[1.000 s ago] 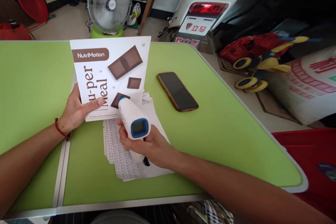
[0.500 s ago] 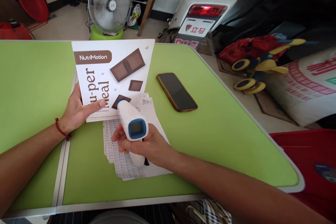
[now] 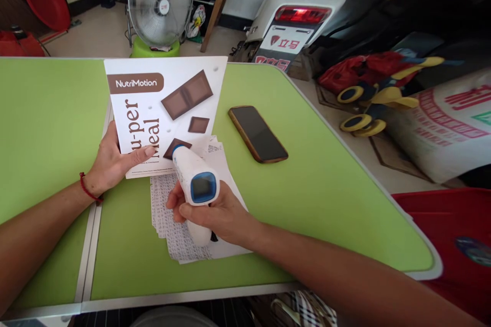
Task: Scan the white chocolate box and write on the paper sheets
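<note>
A white box point(image 3: 192, 74) printed with "NutriMotion" and chocolate pieces stands raised at the far side of the papers. My left hand point(image 3: 115, 161) grips its lower left corner, thumb across the front, other fingers hidden behind. In my right hand point(image 3: 218, 214) is a white infrared thermometer point(image 3: 194, 173) with a blue-rimmed display, its handle inside my fingers. The thermometer's blue nose points at the lower part of the box; whether they touch I cannot tell. Beneath it lie sheets of paper point(image 3: 169, 237) covered in handwriting. A dark phone point(image 3: 259, 134) in a brown-edged case lies to the right.
The green folding table point(image 3: 307, 204) has a metal-edged seam left of the papers. Behind it a fan point(image 3: 161, 2) rests on a green stool, beside a white scooter point(image 3: 299, 15). To the right are a toy with yellow wheels point(image 3: 362, 122), a printed sack point(image 3: 448, 122) and a red chair point(image 3: 429, 214).
The thermometer has shifted very slightly to the right and its display has tilted a little. The box and my left hand have stayed nearly still.
</note>
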Tool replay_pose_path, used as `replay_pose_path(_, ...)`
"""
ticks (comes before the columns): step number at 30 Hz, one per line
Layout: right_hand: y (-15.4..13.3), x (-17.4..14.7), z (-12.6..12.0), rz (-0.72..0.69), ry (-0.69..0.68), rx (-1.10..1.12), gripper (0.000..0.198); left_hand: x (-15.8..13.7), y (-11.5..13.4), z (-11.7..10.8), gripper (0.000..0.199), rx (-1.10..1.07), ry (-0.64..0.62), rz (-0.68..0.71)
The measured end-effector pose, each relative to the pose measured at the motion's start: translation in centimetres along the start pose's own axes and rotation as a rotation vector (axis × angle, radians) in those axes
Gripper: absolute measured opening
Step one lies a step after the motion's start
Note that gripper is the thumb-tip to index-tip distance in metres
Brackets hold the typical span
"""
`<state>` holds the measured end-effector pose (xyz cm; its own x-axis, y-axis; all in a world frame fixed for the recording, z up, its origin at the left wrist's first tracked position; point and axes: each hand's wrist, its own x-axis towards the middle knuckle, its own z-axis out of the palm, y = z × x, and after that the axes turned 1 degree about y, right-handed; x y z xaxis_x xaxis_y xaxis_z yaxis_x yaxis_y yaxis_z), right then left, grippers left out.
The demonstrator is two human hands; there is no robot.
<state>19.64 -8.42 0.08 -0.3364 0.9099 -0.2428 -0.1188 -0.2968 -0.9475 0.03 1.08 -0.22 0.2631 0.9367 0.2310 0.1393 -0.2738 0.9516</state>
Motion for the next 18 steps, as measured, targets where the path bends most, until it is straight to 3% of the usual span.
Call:
replay_pose_path(11, -0.38, 0.04, 0.02, -0.046, -0.06, -0.022, 0.012, 0.01, -0.07, -0.02, 0.062, 0.022, 0.006, 0.016)
replay_pose_path(18, -0.02, 0.04, 0.09, -0.007, -0.023, 0.021, 0.017, -0.1, 0.03, -0.04, 0.063, 0.016, 0.011, -0.015)
